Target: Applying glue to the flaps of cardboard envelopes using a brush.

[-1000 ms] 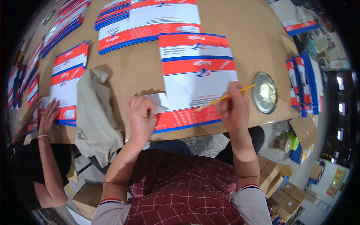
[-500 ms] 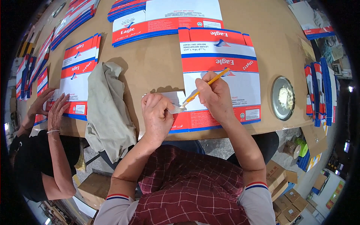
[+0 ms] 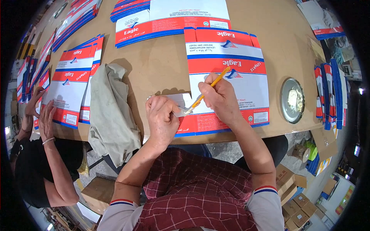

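Note:
A flat, unfolded carton sheet [image 3: 227,65] in red, white and blue lies on the brown table [image 3: 162,69] in front of me. My right hand [image 3: 220,98] grips a yellow brush [image 3: 210,87], its pale tip touching the sheet's left edge flap. My left hand [image 3: 162,119] is curled, pressing down the white flap [image 3: 178,101] right beside the brush tip.
A round metal tin [image 3: 292,100] sits right of the sheet. A grey cloth [image 3: 110,111] hangs over the table edge at left. More stacks of the same sheets [image 3: 73,81] cover the table. Another person's hands [image 3: 40,115] work at far left. Cardboard boxes stand on the floor.
My right hand brought the brush from the tin side leftward to the flap edge by my left hand. The view shifted, so the sheet sits more to the right.

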`<state>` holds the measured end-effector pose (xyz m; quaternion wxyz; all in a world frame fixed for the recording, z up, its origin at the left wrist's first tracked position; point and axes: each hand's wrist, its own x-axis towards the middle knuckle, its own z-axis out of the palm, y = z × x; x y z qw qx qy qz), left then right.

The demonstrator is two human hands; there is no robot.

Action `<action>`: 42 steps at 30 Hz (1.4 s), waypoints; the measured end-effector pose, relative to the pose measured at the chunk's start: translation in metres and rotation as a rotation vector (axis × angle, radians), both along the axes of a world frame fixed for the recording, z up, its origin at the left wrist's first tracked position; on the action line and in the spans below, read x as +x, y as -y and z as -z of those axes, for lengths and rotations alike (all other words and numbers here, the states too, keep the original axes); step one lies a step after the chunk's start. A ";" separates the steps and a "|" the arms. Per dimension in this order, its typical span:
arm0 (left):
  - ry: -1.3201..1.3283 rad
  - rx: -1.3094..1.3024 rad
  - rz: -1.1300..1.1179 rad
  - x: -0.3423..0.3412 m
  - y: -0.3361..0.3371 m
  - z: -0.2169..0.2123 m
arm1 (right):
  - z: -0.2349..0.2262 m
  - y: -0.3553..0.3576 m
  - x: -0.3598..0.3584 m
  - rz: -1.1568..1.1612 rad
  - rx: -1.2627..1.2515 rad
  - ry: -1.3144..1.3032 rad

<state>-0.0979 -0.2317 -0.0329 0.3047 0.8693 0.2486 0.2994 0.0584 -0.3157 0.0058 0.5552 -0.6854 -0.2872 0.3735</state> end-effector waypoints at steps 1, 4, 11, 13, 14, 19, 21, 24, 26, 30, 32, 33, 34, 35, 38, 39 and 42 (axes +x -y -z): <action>0.000 0.000 0.000 0.000 0.000 0.000 | 0.000 0.001 0.002 -0.020 -0.007 0.008; -0.016 0.005 0.001 -0.001 0.000 -0.001 | -0.003 0.003 0.005 -0.009 -0.022 0.006; -0.005 -0.003 0.006 0.000 0.000 0.000 | 0.000 -0.004 -0.001 -0.010 0.040 0.020; 0.000 0.001 0.005 -0.001 -0.001 -0.001 | -0.003 -0.003 0.000 -0.063 0.005 0.023; 0.000 -0.007 0.009 -0.002 -0.001 -0.001 | -0.003 -0.003 0.001 -0.064 0.006 0.021; -0.008 -0.008 0.013 0.000 0.000 -0.002 | -0.005 -0.004 0.005 -0.032 0.023 0.045; 0.000 -0.016 0.012 0.000 0.000 -0.001 | -0.004 -0.007 0.002 -0.035 0.035 0.062; 0.000 -0.018 0.011 0.000 -0.001 0.000 | -0.001 -0.009 0.000 -0.059 0.042 0.109; -0.003 -0.019 0.016 0.001 -0.001 -0.001 | -0.002 -0.007 0.001 -0.080 0.036 0.139; -0.009 -0.009 0.004 0.000 -0.001 -0.002 | -0.008 -0.003 0.003 -0.139 0.029 0.178; -0.011 -0.009 0.005 -0.001 0.000 -0.002 | -0.010 -0.002 0.002 -0.146 0.018 0.188; -0.011 -0.011 0.009 -0.002 0.000 -0.001 | -0.012 -0.002 0.002 -0.119 -0.006 0.172; -0.010 -0.010 0.010 -0.002 0.001 -0.001 | -0.014 -0.002 0.002 -0.093 -0.029 0.156; -0.008 -0.012 0.009 -0.002 0.002 -0.001 | -0.013 -0.002 0.000 -0.091 -0.029 0.156; -0.008 -0.020 0.007 -0.003 0.003 0.001 | -0.010 -0.003 -0.003 -0.090 -0.026 0.161; -0.005 -0.025 0.005 -0.003 0.003 0.001 | -0.010 -0.003 -0.002 -0.116 -0.033 0.192; -0.012 -0.024 0.007 0.000 0.001 0.002 | -0.009 -0.002 0.004 -0.139 -0.019 0.236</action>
